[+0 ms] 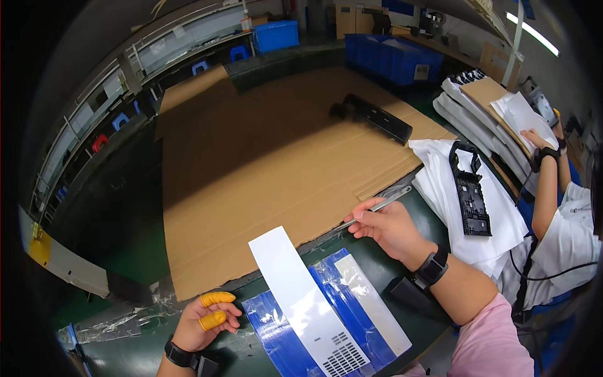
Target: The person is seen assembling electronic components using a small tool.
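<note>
A slim silver metal tool [392, 200] with a hole near its end is held between the fingers of my right hand [391, 231], above the cardboard's near edge; its exact kind I cannot make out. Yellow finger cots cover the thumb and forefinger of my left hand [204, 320], which has its fingers loosely bent and apart, with nothing visible in them. Between my hands lies a long white sheet [292, 283] with rows of small dark labels at its near end. It rests across a blue, tape-covered board [326, 270] with a pale strip on its right.
Cardboard [251, 201] covers the bench, with a black plastic housing [380, 119] at its far right. Another black frame [471, 195] lies on white sheeting [433, 173]. At right, a co-worker's hand [537, 139] touches white sheets on a stack. Blue bins [396, 60] stand behind.
</note>
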